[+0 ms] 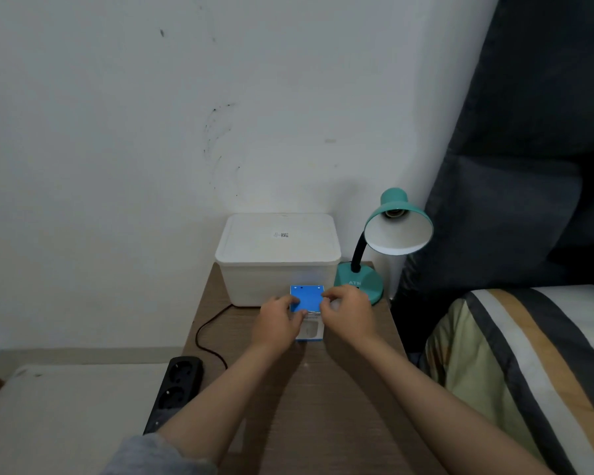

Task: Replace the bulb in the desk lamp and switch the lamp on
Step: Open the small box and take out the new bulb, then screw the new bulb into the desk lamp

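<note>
A small blue-and-white bulb box (307, 311) is seen at the centre of the frame, lying on the wooden tabletop (323, 389). It is grasped from both sides: the left hand (277, 320) is closed on its left edge, and the right hand (348, 315) pinches its right edge with thumb and fingertips. The blue flap at the far end of the box is raised toward the white lidded container (277, 258), which is placed just behind it against the wall. The teal desk lamp (384, 241) is stood at the right rear corner of the tabletop, its base close to the right edge; an empty socket is visible inside the tilted shade. A black cord (206, 332) is run across the left part of the tabletop and over its left edge, near a black power strip (177, 389) below. Bare tabletop is left in the lower centre of the frame, beneath the forearms. A striped bed (528, 354) is set along the right side.
</note>
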